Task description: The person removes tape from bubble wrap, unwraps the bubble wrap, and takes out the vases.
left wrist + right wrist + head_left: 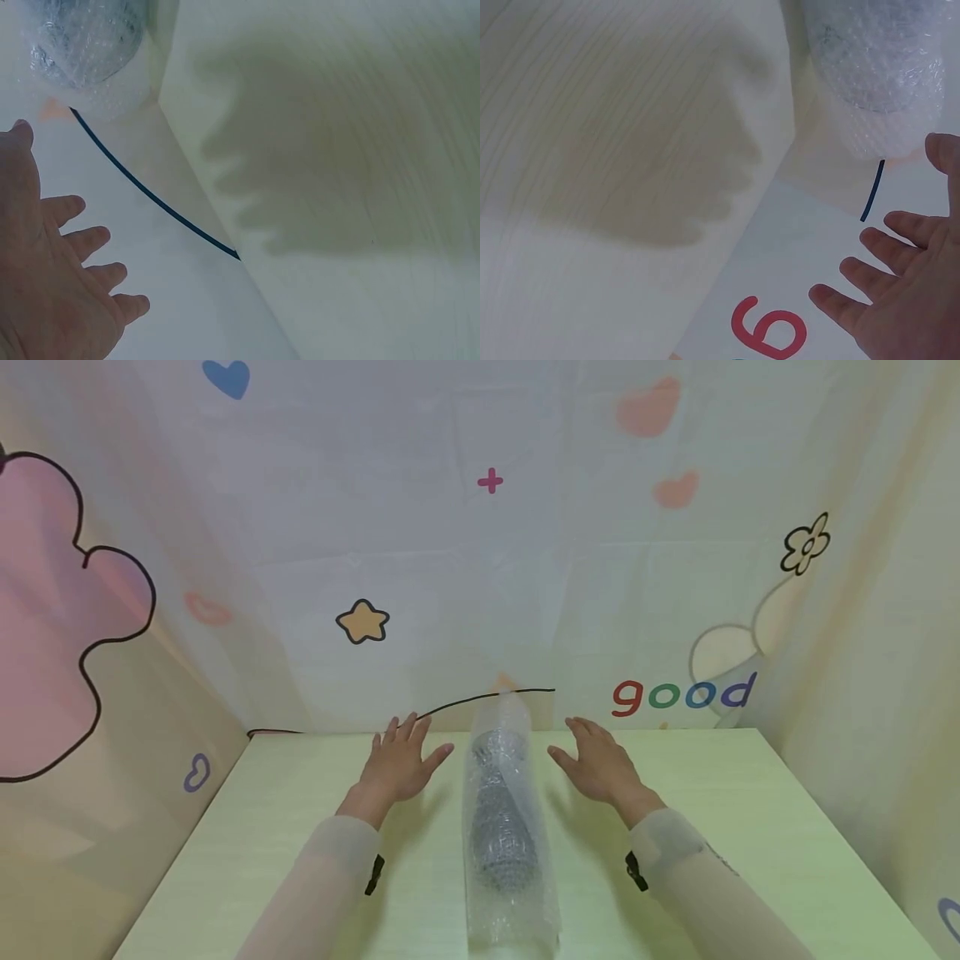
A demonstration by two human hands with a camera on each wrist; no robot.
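Observation:
A dark, vase-shaped object wrapped in bubble wrap [504,827] is on the pale table, in the middle of the head view. Its narrower neck points away from me, and loose wrap reaches past both ends. What lies inside is blurred by the plastic. To its left my left hand [397,766] hovers above the table with fingers spread, touching nothing. On the other side my right hand [597,764] is held the same way, apart from the wrap. Both wrist views show part of the bubble wrap [90,45] [881,75] beyond the spread fingers.
The light wood-grain table [720,843] ends at a printed cloth backdrop [420,560] at the rear. More printed cloth hangs along the left and right sides. Shadows of the hands fall on the tabletop.

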